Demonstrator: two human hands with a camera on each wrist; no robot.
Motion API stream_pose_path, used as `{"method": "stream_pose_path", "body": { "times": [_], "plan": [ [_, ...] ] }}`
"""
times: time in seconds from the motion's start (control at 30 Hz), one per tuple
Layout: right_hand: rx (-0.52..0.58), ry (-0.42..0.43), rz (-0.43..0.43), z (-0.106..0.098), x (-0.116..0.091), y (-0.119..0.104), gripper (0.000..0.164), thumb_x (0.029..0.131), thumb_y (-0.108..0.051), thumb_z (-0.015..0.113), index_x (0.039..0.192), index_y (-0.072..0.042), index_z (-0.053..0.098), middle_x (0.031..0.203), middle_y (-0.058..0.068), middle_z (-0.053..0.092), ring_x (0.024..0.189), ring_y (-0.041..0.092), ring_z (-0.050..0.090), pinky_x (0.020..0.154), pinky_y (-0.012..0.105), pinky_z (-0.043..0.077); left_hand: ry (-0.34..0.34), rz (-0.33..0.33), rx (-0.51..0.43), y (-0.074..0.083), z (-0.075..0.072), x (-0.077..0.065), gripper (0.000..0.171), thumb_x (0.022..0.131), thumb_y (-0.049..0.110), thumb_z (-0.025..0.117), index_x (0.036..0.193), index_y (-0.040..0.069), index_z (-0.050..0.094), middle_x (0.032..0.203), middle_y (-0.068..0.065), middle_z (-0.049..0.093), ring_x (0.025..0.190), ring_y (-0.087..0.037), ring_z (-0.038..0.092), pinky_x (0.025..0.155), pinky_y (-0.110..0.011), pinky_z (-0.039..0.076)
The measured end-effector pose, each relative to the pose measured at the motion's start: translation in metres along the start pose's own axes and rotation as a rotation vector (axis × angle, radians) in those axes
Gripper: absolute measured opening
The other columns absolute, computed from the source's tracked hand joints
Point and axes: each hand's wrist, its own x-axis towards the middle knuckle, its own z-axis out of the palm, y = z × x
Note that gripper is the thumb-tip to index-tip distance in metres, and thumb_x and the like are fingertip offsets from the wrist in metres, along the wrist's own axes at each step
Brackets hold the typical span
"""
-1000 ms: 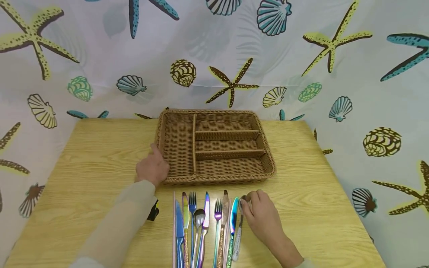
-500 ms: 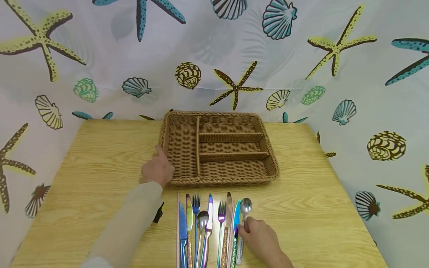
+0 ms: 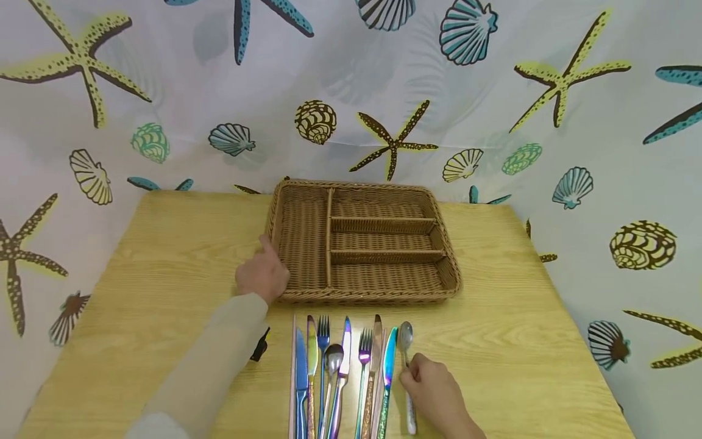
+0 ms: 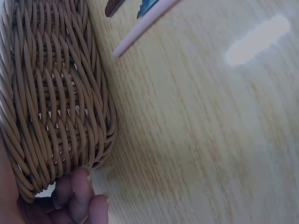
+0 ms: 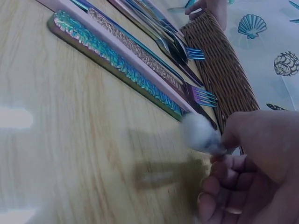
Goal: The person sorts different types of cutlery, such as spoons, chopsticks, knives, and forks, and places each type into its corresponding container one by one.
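Observation:
My right hand (image 3: 436, 387) pinches a spoon (image 3: 406, 336) by its handle, at the right end of a row of cutlery. The spoon has a silver bowl and a pale patterned handle, whose end (image 5: 198, 133) looms blurred in the right wrist view. At the front left corner of a brown wicker cutlery tray (image 3: 362, 297), my left hand (image 3: 262, 273) grips the rim, with fingers (image 4: 80, 189) curled under the corner in the left wrist view. Just left of the held spoon lies a rainbow-bladed knife (image 3: 389, 360) with a textured handle.
Several knives, forks, pink sticks and another spoon (image 3: 333, 358) lie side by side before the tray. One long compartment (image 3: 301, 244) and three crosswise ones divide the tray. A small black object (image 3: 261, 346) sits by the left sleeve. A shell-patterned cloth (image 3: 351, 73) hangs behind.
My right hand has gone from the spoon's bowl end down to its handle, and the spoon has shifted right, away from the rainbow knife. My left hand keeps its grip on the tray.

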Motion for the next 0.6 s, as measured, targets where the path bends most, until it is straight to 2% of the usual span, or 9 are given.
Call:
{"method": "stream_pose_path", "body": {
  "times": [0.13,0.3,0.6],
  "plan": [
    [0.043,0.052,-0.049,-0.01,-0.002,-0.001,0.013,0.085,-0.012,0.055,0.072,-0.015,0.053,0.056,-0.008,0.046,0.046,0.007,0.039,0.042,0.023,0.035,-0.003,0.003,-0.005,0.0,-0.003,0.0,0.069,0.088,0.019,0.033,0.14,-0.006,-0.005,0.045,-0.003,0.045,0.035,-0.013,0.031,0.035,-0.03,0.025],
    [0.075,0.119,-0.187,-0.024,0.004,-0.005,0.013,0.088,-0.011,0.056,0.077,-0.016,0.052,0.059,-0.01,0.047,0.05,0.006,0.042,0.046,0.023,0.039,0.0,-0.021,-0.013,0.0,-0.005,0.0,0.068,0.089,0.019,0.032,0.141,-0.003,-0.006,0.044,-0.002,0.044,0.035,-0.012,0.028,0.034,-0.028,0.022],
    [-0.098,0.33,-0.527,-0.056,0.045,-0.013,0.006,0.089,-0.01,0.056,0.086,-0.013,0.053,0.069,-0.01,0.048,0.055,0.002,0.041,0.047,0.02,0.039,-0.004,-0.039,-0.008,-0.001,-0.004,-0.002,0.068,0.092,0.023,0.032,0.143,0.0,-0.006,0.043,-0.001,0.044,0.034,-0.01,0.026,0.032,-0.027,0.02]
  ]
}}
